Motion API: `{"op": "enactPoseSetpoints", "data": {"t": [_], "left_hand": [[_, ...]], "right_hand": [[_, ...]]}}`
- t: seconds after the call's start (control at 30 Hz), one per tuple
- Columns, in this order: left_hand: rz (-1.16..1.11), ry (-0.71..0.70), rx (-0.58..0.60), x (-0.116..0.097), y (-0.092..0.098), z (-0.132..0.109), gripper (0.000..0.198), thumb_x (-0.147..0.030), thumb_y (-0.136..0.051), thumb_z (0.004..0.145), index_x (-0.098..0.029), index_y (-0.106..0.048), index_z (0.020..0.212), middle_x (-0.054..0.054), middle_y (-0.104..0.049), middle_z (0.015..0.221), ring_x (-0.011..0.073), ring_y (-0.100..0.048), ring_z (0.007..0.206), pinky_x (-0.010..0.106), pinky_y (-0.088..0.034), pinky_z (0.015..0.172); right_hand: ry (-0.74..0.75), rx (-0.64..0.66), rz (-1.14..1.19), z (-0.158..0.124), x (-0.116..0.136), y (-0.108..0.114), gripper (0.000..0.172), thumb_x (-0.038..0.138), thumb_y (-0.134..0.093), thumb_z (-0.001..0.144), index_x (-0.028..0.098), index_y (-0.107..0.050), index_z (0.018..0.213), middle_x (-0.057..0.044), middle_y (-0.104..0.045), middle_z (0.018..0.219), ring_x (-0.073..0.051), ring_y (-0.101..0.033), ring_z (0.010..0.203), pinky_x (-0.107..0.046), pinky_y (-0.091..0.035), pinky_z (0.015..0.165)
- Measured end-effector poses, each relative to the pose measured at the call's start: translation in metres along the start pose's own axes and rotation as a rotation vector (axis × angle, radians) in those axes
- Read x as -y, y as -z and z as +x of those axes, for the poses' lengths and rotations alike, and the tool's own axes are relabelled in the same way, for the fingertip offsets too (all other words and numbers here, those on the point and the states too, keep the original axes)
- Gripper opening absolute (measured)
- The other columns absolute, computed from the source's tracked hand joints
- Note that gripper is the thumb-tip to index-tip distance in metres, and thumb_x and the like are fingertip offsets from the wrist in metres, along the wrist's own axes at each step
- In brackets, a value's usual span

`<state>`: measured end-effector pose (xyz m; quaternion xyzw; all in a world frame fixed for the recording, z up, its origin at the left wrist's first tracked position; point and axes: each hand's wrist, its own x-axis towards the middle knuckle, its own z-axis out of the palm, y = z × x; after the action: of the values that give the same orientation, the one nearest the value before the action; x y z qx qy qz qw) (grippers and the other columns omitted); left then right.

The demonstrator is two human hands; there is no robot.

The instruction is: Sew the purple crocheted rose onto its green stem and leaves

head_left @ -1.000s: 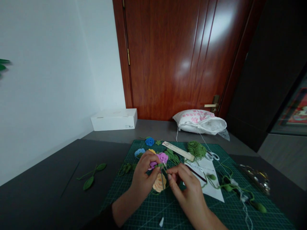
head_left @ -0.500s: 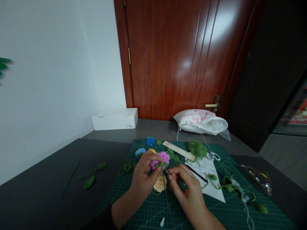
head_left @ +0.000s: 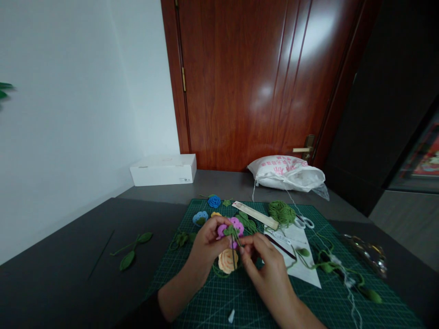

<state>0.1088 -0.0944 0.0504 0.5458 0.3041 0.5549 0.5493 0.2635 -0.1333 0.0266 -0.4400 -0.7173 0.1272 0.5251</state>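
Observation:
My left hand (head_left: 208, 242) pinches a purple crocheted flower (head_left: 238, 224) by its edge, with the green base facing me. A thin dark stem (head_left: 233, 256) runs down from the green base. My right hand (head_left: 263, 256) is closed just right of the stem, thumb and forefinger together on a thin strand that reaches up to the base. Whether the strand is yarn or wire I cannot tell. Below the flower a peach crocheted rose (head_left: 227, 261) lies on the green cutting mat (head_left: 206, 301).
Behind lie blue flowers (head_left: 214, 201), a ruler (head_left: 255, 214) and green yarn (head_left: 281, 213). Scissors (head_left: 304, 222) and paper (head_left: 305, 269) are right, crocheted leaves (head_left: 127, 260) left. A white box (head_left: 164, 170) and a white bag (head_left: 284, 172) stand at the back.
The purple flower has turned so its green base and more petals face me. The dark stem now points more straight down. My right hand stays close beside it.

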Motion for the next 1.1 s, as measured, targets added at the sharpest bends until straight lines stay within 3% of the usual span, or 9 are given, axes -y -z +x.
{"op": "enactPoseSetpoints", "data": {"t": [0.23,0.83,1.1], "left_hand": [[0.106,0.019,-0.062,-0.002,0.001,-0.001,0.015,-0.03,-0.068,0.081,-0.018,-0.065,0.089,0.002,-0.06,0.086,0.0158,-0.056,0.078,0.025,-0.048,0.067],[0.432,-0.206,-0.131,0.007,0.007,0.002,0.011,-0.029,-0.063,0.087,-0.019,-0.068,0.09,0.003,-0.068,0.085,0.0188,-0.063,0.079,0.029,-0.05,0.072],[0.492,-0.221,-0.148,0.015,0.01,0.002,0.012,-0.03,-0.062,0.089,-0.019,-0.067,0.09,0.004,-0.067,0.086,0.0197,-0.064,0.079,0.03,-0.05,0.072]], "right_hand": [[0.003,0.005,0.004,0.0,0.001,0.0,0.021,0.007,-0.053,0.089,0.02,-0.067,0.099,-0.001,-0.058,0.078,-0.016,-0.058,0.068,-0.025,-0.049,0.062],[0.012,0.032,-0.042,-0.001,-0.003,0.001,0.023,0.001,-0.052,0.084,0.02,-0.063,0.092,-0.001,-0.057,0.078,-0.016,-0.06,0.067,-0.026,-0.049,0.062],[0.015,0.047,-0.019,-0.002,-0.004,-0.002,0.029,-0.002,-0.051,0.08,0.02,-0.064,0.095,0.0,-0.057,0.077,-0.015,-0.06,0.065,-0.023,-0.048,0.059]]}}
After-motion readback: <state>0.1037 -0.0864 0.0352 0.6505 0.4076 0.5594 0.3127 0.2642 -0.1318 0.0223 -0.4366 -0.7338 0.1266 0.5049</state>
